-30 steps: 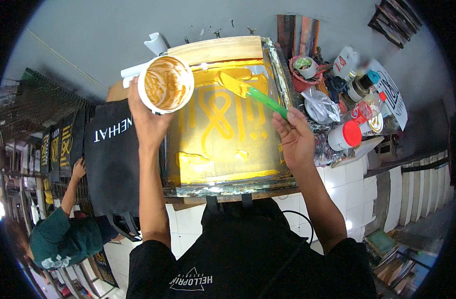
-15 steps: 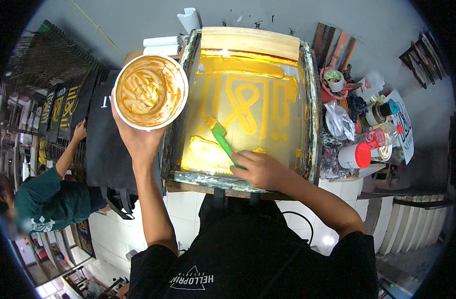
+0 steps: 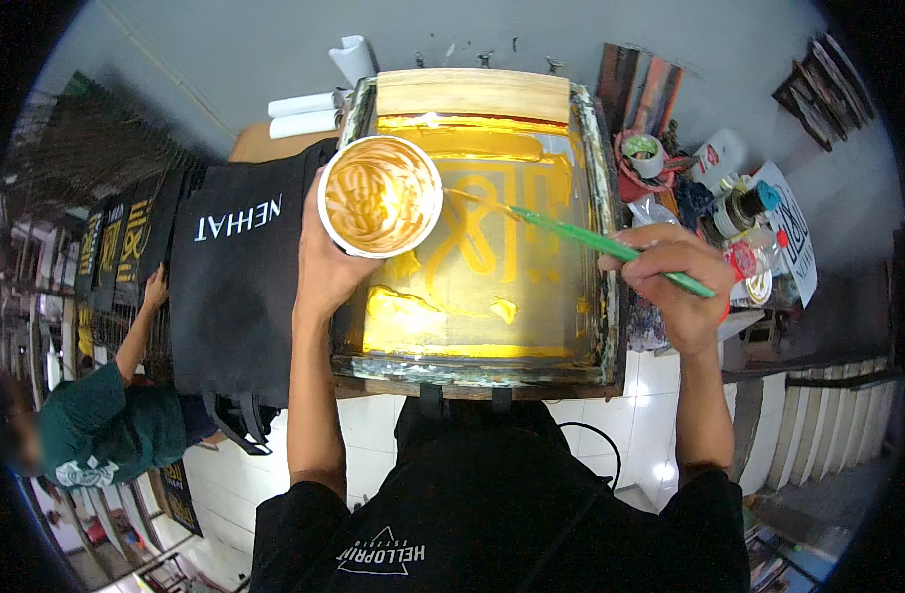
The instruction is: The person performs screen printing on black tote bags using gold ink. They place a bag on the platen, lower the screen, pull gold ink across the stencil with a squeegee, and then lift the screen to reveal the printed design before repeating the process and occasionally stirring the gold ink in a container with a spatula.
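Note:
My left hand is closed around a white tub over the left part of a screen-printing frame. Brownish-gold ink coats the inside of the tub, and its mouth faces up toward me. In my right hand is a green-handled spatula, gripped by the handle above the frame's right side. Its ink-smeared tip points left, close to the tub's rim. On the mesh below, thick yellow ink lies in patches near the front, and a pattern shows in the middle.
A wooden squeegee rests across the frame's far end. Black bags lie to the left, where a person in a green shirt touches hanging printed pieces. Bottles and a tape roll crowd the right side.
My right hand has lifted the spatula off the mesh and swung it up and right, its tip now near the tub. My left hand has brought the tub right, over the frame.

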Demonstrator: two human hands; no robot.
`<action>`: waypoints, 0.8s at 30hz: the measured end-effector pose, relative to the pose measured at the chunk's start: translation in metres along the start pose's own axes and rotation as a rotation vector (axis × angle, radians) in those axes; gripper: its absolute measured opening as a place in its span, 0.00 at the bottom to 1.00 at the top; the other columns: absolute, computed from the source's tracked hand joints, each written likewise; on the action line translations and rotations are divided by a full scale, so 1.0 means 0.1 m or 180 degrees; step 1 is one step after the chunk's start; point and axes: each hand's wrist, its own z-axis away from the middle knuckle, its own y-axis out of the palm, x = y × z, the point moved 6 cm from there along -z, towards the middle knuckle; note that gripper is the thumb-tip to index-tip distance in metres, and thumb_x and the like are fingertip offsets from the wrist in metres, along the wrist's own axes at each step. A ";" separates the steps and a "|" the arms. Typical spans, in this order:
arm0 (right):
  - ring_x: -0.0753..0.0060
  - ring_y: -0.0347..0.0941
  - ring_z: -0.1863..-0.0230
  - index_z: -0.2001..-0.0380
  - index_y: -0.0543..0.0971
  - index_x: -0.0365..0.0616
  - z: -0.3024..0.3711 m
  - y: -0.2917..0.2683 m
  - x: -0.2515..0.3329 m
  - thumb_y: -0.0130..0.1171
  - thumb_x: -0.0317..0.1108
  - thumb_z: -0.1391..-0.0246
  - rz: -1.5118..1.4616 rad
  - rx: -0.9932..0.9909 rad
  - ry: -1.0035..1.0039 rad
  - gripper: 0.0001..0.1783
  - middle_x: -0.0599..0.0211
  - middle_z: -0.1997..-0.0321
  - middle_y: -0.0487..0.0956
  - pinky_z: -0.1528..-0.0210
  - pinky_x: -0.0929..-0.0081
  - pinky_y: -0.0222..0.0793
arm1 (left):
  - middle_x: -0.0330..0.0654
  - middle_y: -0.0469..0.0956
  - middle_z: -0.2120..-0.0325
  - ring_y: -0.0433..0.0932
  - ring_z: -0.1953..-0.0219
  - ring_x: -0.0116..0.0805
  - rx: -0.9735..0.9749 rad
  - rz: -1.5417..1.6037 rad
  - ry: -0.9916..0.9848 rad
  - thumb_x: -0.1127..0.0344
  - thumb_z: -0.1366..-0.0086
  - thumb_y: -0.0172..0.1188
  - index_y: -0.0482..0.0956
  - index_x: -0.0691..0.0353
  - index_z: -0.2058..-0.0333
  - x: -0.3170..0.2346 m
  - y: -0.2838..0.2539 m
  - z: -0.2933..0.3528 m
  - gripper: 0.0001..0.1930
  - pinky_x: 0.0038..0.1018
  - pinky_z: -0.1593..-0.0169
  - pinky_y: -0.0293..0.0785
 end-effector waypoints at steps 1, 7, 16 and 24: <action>0.57 0.85 0.57 0.67 0.87 0.39 -0.02 -0.09 0.06 0.67 0.16 0.53 -0.0124 -0.0081 -0.0043 0.09 0.52 0.56 0.86 0.52 0.67 0.80 | 0.49 0.69 0.35 0.70 0.34 0.39 0.0168 0.0092 -0.0013 0.69 0.57 0.84 0.55 0.68 0.29 -0.03 0.10 -0.04 0.59 0.36 0.30 0.66; 0.57 0.84 0.54 0.60 0.85 0.42 -0.30 0.23 0.43 0.68 0.23 0.51 0.1003 0.0567 -0.1029 0.13 0.56 0.53 0.84 0.53 0.67 0.80 | 0.46 0.68 0.34 0.68 0.32 0.37 0.1398 0.0795 -0.0175 0.71 0.63 0.85 0.56 0.63 0.28 -0.25 0.55 -0.26 0.62 0.36 0.27 0.62; 0.61 0.79 0.55 0.60 0.80 0.38 -0.25 0.79 0.54 0.63 0.28 0.54 0.2063 0.1339 -0.1855 0.16 0.57 0.52 0.79 0.61 0.70 0.80 | 0.46 0.66 0.32 0.66 0.31 0.37 0.1763 0.0748 0.0168 0.70 0.64 0.86 0.58 0.62 0.28 -0.61 0.59 -0.39 0.63 0.37 0.26 0.59; 0.66 0.77 0.61 0.76 0.78 0.43 -0.29 0.93 0.63 0.61 0.32 0.54 0.1878 0.1580 -0.2417 0.05 0.67 0.70 0.76 0.61 0.71 0.79 | 0.46 0.66 0.31 0.65 0.30 0.38 0.1725 0.0669 0.0350 0.69 0.65 0.86 0.60 0.62 0.29 -0.82 0.50 -0.48 0.62 0.37 0.27 0.60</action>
